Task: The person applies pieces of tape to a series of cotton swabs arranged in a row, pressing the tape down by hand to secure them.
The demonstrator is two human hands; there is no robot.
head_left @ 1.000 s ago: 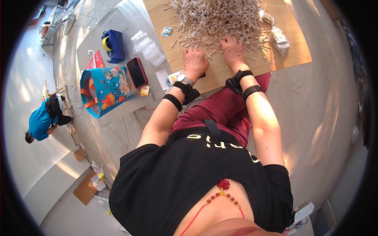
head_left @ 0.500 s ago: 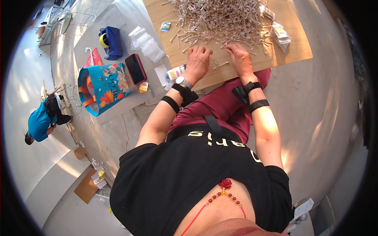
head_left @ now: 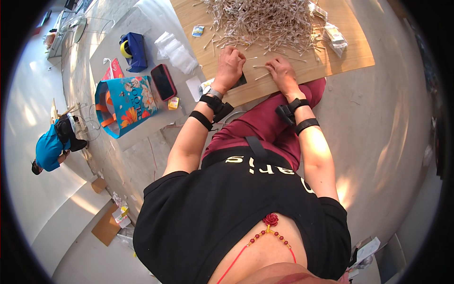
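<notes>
A large heap of cotton swabs [head_left: 265, 23] lies on the wooden board, with loose ones scattered along its near edge. My left hand [head_left: 229, 67] is closed at the board's near left, its fingers curled together on a cotton swab [head_left: 252, 58] that sticks out to the right. Beside it my right hand [head_left: 282, 75] has its fingers bent and pinched, and the cotton swab [head_left: 261, 76] at its fingertips points left. Another swab lies just above that one. Under my left hand shows a dark flat patch [head_left: 240, 80] that I cannot make out. My left wrist partly covers a small pack [head_left: 207, 84].
Clear packets [head_left: 336, 40] lie on the right of the board [head_left: 352, 61]. To the left are a phone [head_left: 163, 82], a blue tape dispenser [head_left: 136, 52], white plastic sleeves [head_left: 176, 53] and a floral blue bag [head_left: 125, 106]. Another person [head_left: 49, 146] is bent over at far left.
My left hand has shifted slightly left and nearer. My right hand has come nearer to me, away from the heap. The pack by my left wrist is now more covered.
</notes>
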